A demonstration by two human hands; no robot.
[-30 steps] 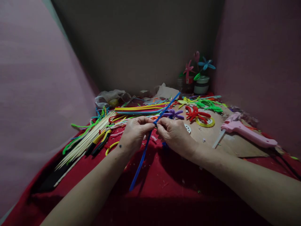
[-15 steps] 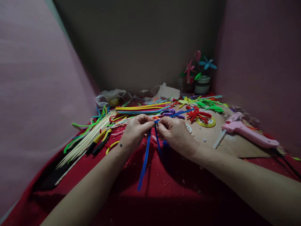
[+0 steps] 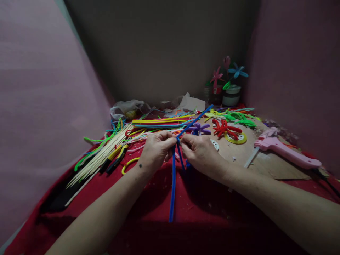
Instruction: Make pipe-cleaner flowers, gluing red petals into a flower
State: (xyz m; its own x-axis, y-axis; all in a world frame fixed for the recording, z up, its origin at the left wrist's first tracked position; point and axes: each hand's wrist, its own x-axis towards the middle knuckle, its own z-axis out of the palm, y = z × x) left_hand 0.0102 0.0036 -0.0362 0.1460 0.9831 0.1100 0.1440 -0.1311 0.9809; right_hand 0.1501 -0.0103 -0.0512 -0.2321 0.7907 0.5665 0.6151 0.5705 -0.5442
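Observation:
Blue pipe cleaners (image 3: 172,191) meet between my two hands above the red cloth. My left hand (image 3: 160,146) pinches them from the left, thumb and forefinger at the crossing. From the other side my right hand (image 3: 198,148) has its fingertips closed on the same blue stems. One long end hangs down towards me, a shorter one hangs beside it, and another slants up to the far right. My fingers hide how the stems are twisted together. A purple pipe-cleaner flower (image 3: 199,129) lies just behind my right hand.
Wooden skewers (image 3: 103,152) and yellow-black pliers (image 3: 117,159) lie at left. Coloured pipe cleaners (image 3: 162,123) are bundled behind my hands. On the cardboard (image 3: 271,170) at right are a pink glue gun (image 3: 287,148) and a red pipe-cleaner bunch (image 3: 225,129). Pipe-cleaner flowers (image 3: 237,71) stand in pots behind.
The long hanging end has swung rightwards to near vertical. The far end now points more steeply up. Both hands keep their pinch, and the whole view has shifted slightly.

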